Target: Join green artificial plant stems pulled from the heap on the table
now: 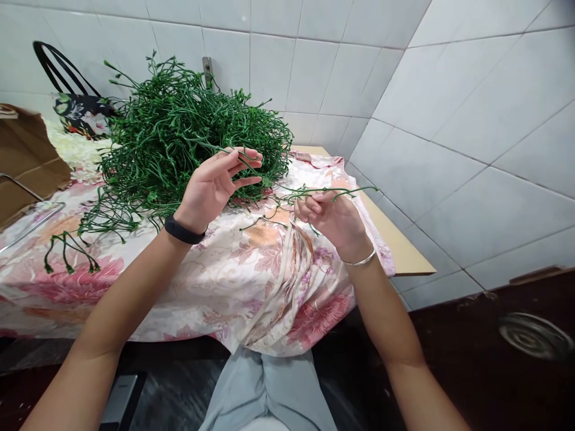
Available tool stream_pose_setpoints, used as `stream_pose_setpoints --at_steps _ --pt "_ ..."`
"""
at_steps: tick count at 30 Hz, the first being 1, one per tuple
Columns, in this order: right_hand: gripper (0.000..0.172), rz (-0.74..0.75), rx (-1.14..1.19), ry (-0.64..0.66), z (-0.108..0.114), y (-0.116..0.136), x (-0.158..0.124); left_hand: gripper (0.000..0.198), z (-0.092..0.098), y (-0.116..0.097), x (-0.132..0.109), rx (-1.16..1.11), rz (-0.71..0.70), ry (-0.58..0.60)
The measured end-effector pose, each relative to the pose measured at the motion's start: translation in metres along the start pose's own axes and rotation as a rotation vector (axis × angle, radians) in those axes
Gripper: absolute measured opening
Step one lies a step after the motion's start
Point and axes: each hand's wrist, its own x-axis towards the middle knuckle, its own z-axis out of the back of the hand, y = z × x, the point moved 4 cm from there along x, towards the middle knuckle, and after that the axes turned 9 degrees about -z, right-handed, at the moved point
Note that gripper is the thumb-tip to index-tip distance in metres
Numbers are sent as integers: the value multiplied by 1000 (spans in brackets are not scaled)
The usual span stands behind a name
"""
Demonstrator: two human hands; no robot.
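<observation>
My right hand (330, 218) is closed, its fingers pinching thin green artificial flower stems (354, 190), one of which reaches out to the right past the knuckles. My left hand (215, 179), with a dark wristband, is raised in front of the heap, fingers and thumb apart. A thin stem crosses in front of its fingertips; whether it is gripped there is not plain. Behind both hands stands a large tangled heap of green plastic stems (179, 131) with small budded tips. Beneath the right hand, a few loose stems lie on the floral cloth (215, 287).
At the left are pale artificial petals (76, 152), a floral bag (85, 114) with black handles, a brown cardboard box (27, 155) and a metal rod (36, 224). The board's bare edge (404, 245) shows at right. Tiled walls (314, 72) close off the back and right.
</observation>
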Motion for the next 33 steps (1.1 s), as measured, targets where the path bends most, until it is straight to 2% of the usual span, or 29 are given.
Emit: stream_pose_setpoints --at_steps 3,9,13,18,22,26,30,33 --pt "29 73 -46 -76 2 2 0 26 -1 -1 1 1 1 3" --pt "17 257 -94 -334 19 21 -4 35 5 0 3 18 -26 5" --pt "20 322 -286 -562 52 33 -11 34 14 2 5 3 -35 -75" --pt "20 273 -581 -724 112 38 0 31 18 4 7 -7 -31 -112" --pt "17 214 -1033 -789 148 44 32 28 20 -1 7 -3 -71 -128" --pt "23 96 -1427 -749 160 44 74 27 24 -8 8 -11 -139 -194" --pt "22 20 -1500 -709 161 37 105 27 27 -18 7 12 -230 -238" --pt "22 8 -1512 -683 158 31 114 25 37 -33 7 74 -294 -301"
